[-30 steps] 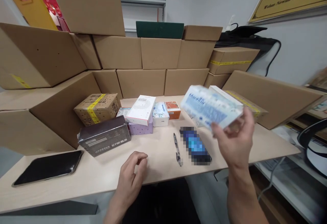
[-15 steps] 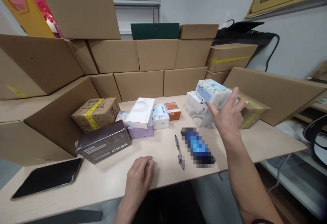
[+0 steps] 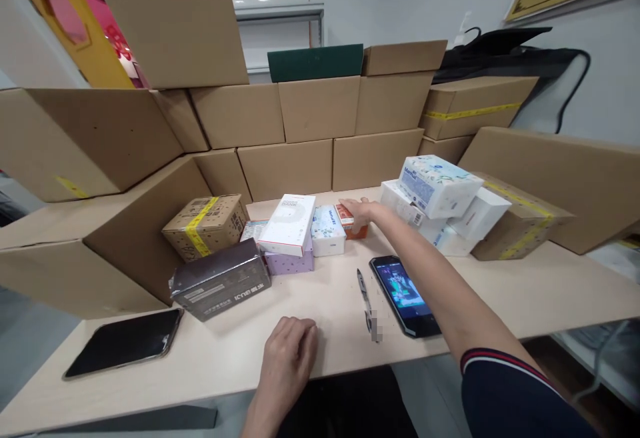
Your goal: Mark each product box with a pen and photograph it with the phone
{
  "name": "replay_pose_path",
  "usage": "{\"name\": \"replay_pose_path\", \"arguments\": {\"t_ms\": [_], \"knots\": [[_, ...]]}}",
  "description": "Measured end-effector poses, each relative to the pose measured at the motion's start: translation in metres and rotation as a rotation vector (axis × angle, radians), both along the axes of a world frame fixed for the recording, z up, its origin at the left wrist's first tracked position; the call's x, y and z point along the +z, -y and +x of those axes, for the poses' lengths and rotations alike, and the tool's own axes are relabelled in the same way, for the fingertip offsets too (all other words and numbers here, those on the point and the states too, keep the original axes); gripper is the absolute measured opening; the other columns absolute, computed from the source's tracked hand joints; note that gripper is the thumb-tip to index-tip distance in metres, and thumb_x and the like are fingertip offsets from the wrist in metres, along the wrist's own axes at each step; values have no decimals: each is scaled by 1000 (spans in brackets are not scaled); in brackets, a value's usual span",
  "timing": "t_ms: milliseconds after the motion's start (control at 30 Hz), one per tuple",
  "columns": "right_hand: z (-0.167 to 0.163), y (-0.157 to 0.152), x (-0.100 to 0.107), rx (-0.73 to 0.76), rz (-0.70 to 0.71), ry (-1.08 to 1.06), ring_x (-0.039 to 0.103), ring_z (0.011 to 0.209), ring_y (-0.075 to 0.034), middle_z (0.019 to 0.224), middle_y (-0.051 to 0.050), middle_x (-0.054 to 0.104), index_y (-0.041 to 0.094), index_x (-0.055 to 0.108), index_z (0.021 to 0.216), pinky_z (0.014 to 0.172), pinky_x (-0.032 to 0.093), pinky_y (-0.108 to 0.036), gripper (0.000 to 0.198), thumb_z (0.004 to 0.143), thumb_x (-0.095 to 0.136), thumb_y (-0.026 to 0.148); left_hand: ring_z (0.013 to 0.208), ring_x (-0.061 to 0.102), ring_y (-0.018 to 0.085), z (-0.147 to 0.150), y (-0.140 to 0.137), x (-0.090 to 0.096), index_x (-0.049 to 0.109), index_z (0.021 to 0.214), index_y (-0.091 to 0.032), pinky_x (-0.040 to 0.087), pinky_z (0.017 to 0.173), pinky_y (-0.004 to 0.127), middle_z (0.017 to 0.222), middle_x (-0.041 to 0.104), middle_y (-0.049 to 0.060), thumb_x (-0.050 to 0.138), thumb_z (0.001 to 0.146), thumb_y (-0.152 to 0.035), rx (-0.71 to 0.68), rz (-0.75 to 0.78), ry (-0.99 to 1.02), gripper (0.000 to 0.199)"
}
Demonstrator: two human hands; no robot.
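My right hand [image 3: 361, 211] reaches across the table, its fingers wrapped round the top and front of a small orange box [image 3: 361, 233]. Just left of that box stands a white tissue pack [image 3: 328, 231] with a blue flower print. Beside it, a white flat box [image 3: 289, 225] lies on a purple box [image 3: 290, 263]. My left hand [image 3: 291, 351] rests near the table's front edge, fingers curled in, with nothing visible in them. Between my arms lie a pen [image 3: 363, 288] and a phone [image 3: 403, 295] with a lit screen.
To the right, tissue packs [image 3: 440, 188] are piled against a taped carton [image 3: 525, 225]. A dark box [image 3: 220, 281], another taped carton [image 3: 205, 228] and a black tablet-like device [image 3: 125, 345] sit on the left. Stacked cardboard boxes [image 3: 285, 168] wall off the back.
My right hand has left the tissue packs on the right and moved left onto the orange box. The upper tissue pack now rests on the pile. My left hand stays near the edge.
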State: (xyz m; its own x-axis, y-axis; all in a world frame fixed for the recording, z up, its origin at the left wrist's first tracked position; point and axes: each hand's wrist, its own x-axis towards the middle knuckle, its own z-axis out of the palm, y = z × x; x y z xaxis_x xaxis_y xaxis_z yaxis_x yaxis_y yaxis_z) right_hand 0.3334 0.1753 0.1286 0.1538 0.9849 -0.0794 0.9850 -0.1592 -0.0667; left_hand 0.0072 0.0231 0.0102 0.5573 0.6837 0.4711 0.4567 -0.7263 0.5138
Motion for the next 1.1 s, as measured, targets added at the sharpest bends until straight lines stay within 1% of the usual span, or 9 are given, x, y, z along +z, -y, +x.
{"name": "replay_pose_path", "arguments": {"t_ms": [67, 133, 333, 467, 567, 667, 800, 933, 1100], "knots": [[3, 1, -4, 5, -3, -9, 63, 107, -21, 126, -9, 60, 18, 58, 126, 90, 55, -44, 36, 96, 58, 38, 77, 60, 19, 0, 0, 1, 62, 96, -22, 46, 69, 32, 80, 65, 5, 47, 99, -25, 2, -3, -10, 16], [6, 7, -5, -1, -2, -24, 62, 108, -22, 127, -9, 60, 18, 57, 127, 90, 54, -44, 40, 94, 61, 39, 77, 60, 19, 0, -1, 0, 63, 97, -22, 46, 69, 32, 80, 65, 5, 47, 99, -25, 0, -7, -11, 16], [14, 53, 19, -8, 86, -91, 54, 120, -32, 145, -18, 41, 16, 26, 153, 100, 46, -42, 109, 63, 86, 31, 76, 60, 19, -1, -4, 2, 64, 95, -22, 46, 70, 32, 80, 66, 3, 50, 97, -26, -10, -26, -1, 15], [1, 105, 46, 43, 209, -125, 49, 126, -32, 150, -14, 34, 23, 12, 156, 104, 41, -42, 112, 69, 79, 39, 82, 63, 20, 0, -3, 7, 66, 97, -22, 49, 74, 33, 87, 69, 4, 51, 97, -31, 1, -97, 32, 17], [-25, 150, 54, 204, 368, -230, 51, 125, -31, 150, -13, 35, 21, 16, 156, 104, 43, -40, 105, 73, 74, 50, 88, 65, 20, 0, -1, 9, 67, 100, -21, 52, 77, 33, 94, 69, 6, 53, 96, -37, 58, -179, 121, 22], [-62, 190, 40, 331, 365, -310, 49, 128, -31, 154, -13, 33, 22, 19, 155, 108, 42, -43, 96, 77, 71, 43, 94, 65, 21, -1, 1, 9, 67, 102, -20, 53, 81, 32, 99, 68, 7, 56, 94, -41, 134, -246, 269, 25], [-108, 219, 1, 424, 324, -304, 42, 132, -34, 155, -15, 33, 19, 22, 155, 108, 40, -48, 93, 76, 69, 29, 100, 66, 22, -4, 4, 11, 67, 103, -21, 53, 90, 34, 107, 69, 8, 53, 95, -45, 209, -333, 386, 30], [-136, 221, -30, 372, 319, -321, 46, 124, -35, 152, -15, 38, 17, 27, 154, 103, 44, -50, 89, 76, 69, 29, 104, 67, 24, -4, 6, 12, 67, 114, -20, 53, 94, 38, 115, 70, 10, 48, 95, -52, 214, -426, 362, 42], [-142, 217, -48, 310, 308, -406, 43, 130, -36, 159, -14, 31, 21, 27, 154, 104, 44, -54, 87, 80, 70, 36, 115, 64, 27, -3, 6, 7, 65, 121, -19, 52, 97, 40, 123, 69, 11, 44, 96, -55, 198, -468, 338, 48]]}}
